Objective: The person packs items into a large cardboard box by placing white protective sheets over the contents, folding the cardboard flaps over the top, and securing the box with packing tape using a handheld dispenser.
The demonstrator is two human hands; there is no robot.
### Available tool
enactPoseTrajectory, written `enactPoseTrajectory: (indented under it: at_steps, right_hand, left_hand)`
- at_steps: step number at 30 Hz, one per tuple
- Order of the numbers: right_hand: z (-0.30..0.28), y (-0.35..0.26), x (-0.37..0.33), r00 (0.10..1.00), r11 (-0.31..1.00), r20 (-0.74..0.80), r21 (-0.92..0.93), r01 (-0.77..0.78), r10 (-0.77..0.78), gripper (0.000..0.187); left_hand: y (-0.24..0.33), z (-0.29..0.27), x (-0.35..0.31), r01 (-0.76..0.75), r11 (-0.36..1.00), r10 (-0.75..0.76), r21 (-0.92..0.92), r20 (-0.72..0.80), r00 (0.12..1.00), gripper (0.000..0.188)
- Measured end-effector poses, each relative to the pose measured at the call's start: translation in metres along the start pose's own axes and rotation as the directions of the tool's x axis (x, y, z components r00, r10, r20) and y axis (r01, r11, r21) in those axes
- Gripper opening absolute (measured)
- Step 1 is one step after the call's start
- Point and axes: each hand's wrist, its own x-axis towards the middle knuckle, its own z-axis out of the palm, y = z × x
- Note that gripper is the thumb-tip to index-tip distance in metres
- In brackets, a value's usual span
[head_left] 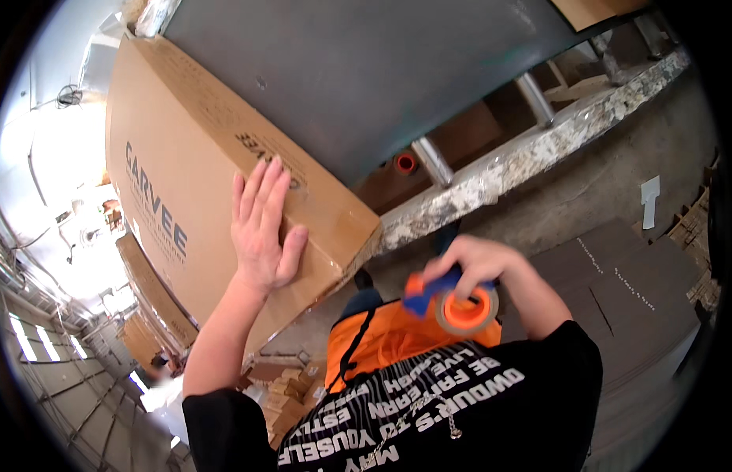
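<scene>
A large brown cardboard box (201, 157) with dark print stands at the left, along the edge of a dark flat work surface. My left hand (264, 224) lies flat against the box near its closer corner, fingers stretched out and thumb apart. At the right, in front of my body, my right hand (480, 263) grips a blue and orange tape dispenser (449, 303), slightly blurred, with a roll of tape on its orange hub. The dispenser is apart from the box.
The dark work surface (342, 71) rests on metal rollers (435, 161) beside a worn, paint-spattered rail (500, 173). Below it lies a round red-orange object (405, 164). Flat dark sheets (610, 283) lie at the right; smaller boxes (283, 401) sit at lower left.
</scene>
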Motion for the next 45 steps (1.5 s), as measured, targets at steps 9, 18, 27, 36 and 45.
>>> enactPoseTrajectory:
  at_steps: [9,18,27,36,45]
  right_hand:
    - [-0.003,-0.034,-0.005,0.899,0.542,-0.36,0.718,0.438,-0.25,0.053]
    - [0.053,-0.081,-0.014,0.815,0.55,-0.506,0.612,0.569,-0.281,0.05]
    - [0.102,-0.093,-0.036,0.727,0.484,-0.594,0.551,0.68,-0.344,0.048]
    - [0.133,-0.086,-0.052,0.684,0.434,-0.621,0.534,0.726,-0.381,0.058]
    - [0.169,-0.099,-0.067,0.555,0.362,-0.731,0.431,0.827,-0.398,0.059]
  left_hand:
    - [-0.01,0.006,-0.012,-0.004,0.999,-0.004,-0.048,-0.156,0.988,0.065]
    - [0.003,0.002,-0.029,-0.098,0.984,0.151,0.146,-0.421,0.894,0.055]
    - [0.114,0.014,-0.016,-0.306,0.722,-0.059,-0.62,-0.497,0.866,0.033]
    - [0.143,0.001,-0.018,-0.406,0.83,0.126,-0.381,-0.581,0.804,0.014]
    - [0.163,-0.036,-0.017,-0.553,0.77,0.307,-0.319,-0.575,0.759,0.016]
